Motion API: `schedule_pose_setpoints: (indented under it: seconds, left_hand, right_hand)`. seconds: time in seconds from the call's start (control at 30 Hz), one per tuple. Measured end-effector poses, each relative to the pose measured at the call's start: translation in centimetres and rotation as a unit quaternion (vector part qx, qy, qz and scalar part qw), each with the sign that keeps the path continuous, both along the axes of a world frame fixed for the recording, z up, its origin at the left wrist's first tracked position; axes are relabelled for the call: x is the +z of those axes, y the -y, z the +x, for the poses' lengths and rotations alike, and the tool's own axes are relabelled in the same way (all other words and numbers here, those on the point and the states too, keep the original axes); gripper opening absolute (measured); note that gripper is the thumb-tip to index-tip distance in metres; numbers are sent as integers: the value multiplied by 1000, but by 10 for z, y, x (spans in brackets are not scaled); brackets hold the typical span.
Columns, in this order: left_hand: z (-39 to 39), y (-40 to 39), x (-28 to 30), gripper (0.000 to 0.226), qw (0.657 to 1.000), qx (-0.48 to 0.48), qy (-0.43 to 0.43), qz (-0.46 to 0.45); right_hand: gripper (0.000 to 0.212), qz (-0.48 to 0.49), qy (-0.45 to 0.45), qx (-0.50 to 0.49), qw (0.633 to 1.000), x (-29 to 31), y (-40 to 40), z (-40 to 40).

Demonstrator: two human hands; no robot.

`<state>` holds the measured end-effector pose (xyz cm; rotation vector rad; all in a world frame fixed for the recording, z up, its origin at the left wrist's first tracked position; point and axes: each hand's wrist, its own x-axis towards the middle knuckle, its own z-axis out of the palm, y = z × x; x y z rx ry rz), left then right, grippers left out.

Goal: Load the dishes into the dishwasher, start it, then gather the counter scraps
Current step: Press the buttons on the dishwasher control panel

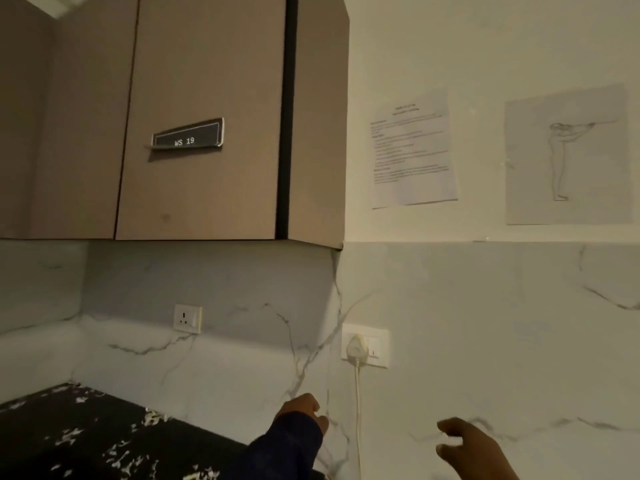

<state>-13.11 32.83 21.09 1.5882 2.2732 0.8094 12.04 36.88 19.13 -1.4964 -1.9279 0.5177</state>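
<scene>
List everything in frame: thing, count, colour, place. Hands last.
flat-fronted wall cabinet: 1, brown, upper left
black "WS 19" label plate: 1, on a cabinet door
veined marble backsplash: 1, white, lower wall
empty wall socket: 1, white, under the cabinet
socket with white plug and cord: 1, centre right
printed text sheet: 1, white, on the wall
figure sketch sheet: 1, far right
dark counter: 1, black, bottom left
shredded scraps: many, white, on the counter
left hand: dark blue sleeve, bottom centre
right hand: bare, bottom right
</scene>
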Motion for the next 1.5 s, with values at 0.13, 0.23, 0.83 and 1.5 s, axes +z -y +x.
schedule_pose_setpoints:
  seconds: [0.13, 0.23, 0.83, 1.5]
  left_hand:
    - [-23, -30, 7, 37, 1000, 3, -14, 24]
    - [-36, -55, 14, 36, 998, -14, -24, 55]
    - [-36, -183, 8, 22, 976, -115, -40, 181]
    - [-21, -214, -12, 50, 961, -118, -151, 197]
  right_hand:
    - [39, 37, 37, 24, 998, 8, -31, -39]
    - [45, 112, 44, 32, 992, 19, -54, -64]
    - [77, 103, 325, -28, 940, 10, -164, -126]
    - [76, 148, 383, -67, 909, -30, -204, -128]
